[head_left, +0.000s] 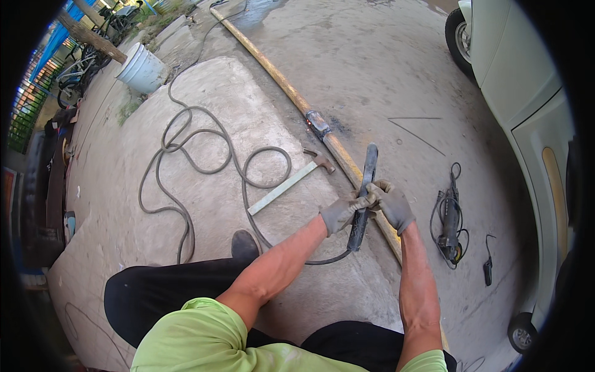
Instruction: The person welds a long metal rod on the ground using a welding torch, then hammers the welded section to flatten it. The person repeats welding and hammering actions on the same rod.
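My gloved left hand (339,214) is closed round the black grip of a welding electrode holder (357,232), whose jaw end points away from me. Against the middle of the holder, my gloved right hand (395,207) has its fingers closed and touching the left hand's fingertips. Whatever lies between those fingertips is hidden. Below the holder runs a long yellowish metal pipe (273,70) on the ground. A dark, scorched joint (318,123) on it shows a small orange glow. A claw hammer (282,188) with a pale handle lies left of the pipe.
A looped welding cable (230,147) spreads over the concrete slab (217,80). To the right lie an angle grinder (450,226), a small dark tool with a bent wire end (488,265) and thin rods (415,118). A pale vehicle (517,80) borders the right; a white bucket (142,69) stands far left.
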The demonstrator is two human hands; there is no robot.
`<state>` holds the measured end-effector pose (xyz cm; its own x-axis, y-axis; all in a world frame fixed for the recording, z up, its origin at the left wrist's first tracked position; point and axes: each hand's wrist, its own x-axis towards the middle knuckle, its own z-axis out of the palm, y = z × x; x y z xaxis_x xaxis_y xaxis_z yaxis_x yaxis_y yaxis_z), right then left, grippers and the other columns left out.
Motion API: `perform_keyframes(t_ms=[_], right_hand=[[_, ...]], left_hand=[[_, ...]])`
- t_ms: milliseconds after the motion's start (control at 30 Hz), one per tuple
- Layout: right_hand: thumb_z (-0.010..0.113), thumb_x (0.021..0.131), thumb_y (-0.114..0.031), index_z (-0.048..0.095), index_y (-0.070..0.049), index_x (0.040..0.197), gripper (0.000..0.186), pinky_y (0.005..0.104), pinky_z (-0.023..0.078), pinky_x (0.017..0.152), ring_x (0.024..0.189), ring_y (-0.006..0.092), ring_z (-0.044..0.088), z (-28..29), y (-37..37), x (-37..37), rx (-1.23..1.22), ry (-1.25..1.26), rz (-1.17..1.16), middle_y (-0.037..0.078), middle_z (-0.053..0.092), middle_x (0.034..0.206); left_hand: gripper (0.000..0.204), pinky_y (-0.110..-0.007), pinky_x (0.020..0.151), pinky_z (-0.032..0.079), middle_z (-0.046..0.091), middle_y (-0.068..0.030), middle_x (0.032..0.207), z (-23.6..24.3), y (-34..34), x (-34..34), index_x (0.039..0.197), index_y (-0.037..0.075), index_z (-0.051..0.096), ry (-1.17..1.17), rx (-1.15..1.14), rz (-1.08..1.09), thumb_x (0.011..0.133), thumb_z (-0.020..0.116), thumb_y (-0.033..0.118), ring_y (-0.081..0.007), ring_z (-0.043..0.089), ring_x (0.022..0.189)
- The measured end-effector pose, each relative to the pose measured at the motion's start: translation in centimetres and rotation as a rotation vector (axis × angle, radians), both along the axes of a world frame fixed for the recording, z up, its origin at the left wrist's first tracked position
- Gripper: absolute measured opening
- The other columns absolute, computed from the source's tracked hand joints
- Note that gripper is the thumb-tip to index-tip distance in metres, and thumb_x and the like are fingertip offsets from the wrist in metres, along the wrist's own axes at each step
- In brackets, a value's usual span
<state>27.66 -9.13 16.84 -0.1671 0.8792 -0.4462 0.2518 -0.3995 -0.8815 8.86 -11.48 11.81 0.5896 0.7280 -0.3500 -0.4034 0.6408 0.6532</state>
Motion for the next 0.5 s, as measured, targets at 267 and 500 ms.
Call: perform_keyframes(t_ms=[267,500], right_hand=[[0.065,0.106,-0.041,0.075,0.003,0.119,0.047,0.0314,0.057,0.078,0.082,0.0124,0.068,2.8,2.3,-1.5,0.060,-0.143,0.091,0.006,0.075,0.093],[0.066,0.105,-0.040,0.074,0.005,0.119,0.047,0.0315,0.056,0.078,0.082,0.0119,0.067,3.6,3.0,-0.9,0.066,-0.043,0.008,0.005,0.073,0.095]], left_hand=[[0.049,-0.034,0.090,0.062,0.070,-0.0092,0.113,0.3,4.3,-2.6,0.137,-0.001,0.054,0.409,0.197,-0.035,0.096,0.078,0.013,-0.0173,0.074,0.103],[0.056,-0.047,0.090,0.059,0.076,-0.0290,0.101,13.5,15.6,-13.0,0.105,-0.007,0.070,1.715,0.826,-0.363,0.077,0.085,0.038,-0.0429,0.076,0.100]])
